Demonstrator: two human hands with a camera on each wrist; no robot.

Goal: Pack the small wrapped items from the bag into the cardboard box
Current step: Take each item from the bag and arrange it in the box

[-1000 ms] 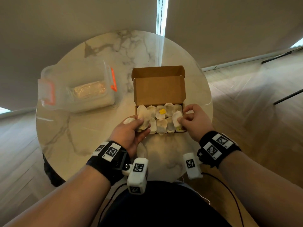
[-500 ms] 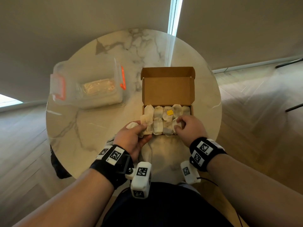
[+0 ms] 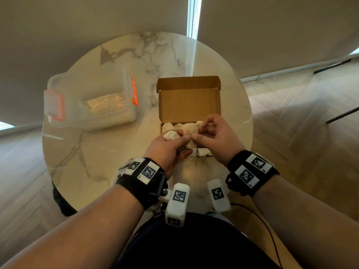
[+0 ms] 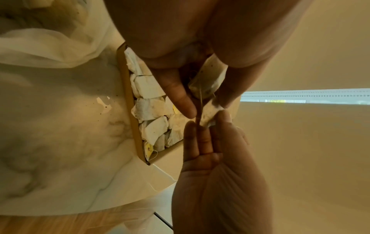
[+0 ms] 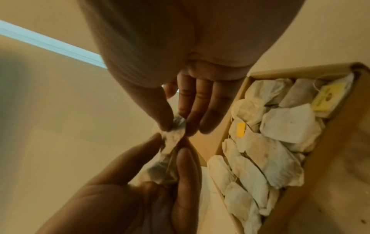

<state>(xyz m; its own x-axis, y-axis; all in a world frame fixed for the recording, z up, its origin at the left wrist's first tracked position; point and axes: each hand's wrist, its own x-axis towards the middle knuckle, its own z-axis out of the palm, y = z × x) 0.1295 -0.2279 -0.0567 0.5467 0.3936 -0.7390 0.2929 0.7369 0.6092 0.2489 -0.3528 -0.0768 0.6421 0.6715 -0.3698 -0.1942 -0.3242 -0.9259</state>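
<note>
Both hands have lifted off the packed rows and met above the cardboard box (image 3: 189,102), sharing one tea bag (image 3: 191,131) between them. Left hand (image 3: 168,152) fingers (image 4: 178,95) pinch its lower part; right hand (image 3: 217,137) thumb and fingers (image 5: 193,114) pinch its upper edge, so both are clamped on it. It hangs just above the box, which sits on the marble counter (image 3: 93,152) and looks nearly full. The step seems to be straightening this bag; next it needs tucking into a remaining gap. A clear tub (image 3: 91,101) stands to the left.
</note>
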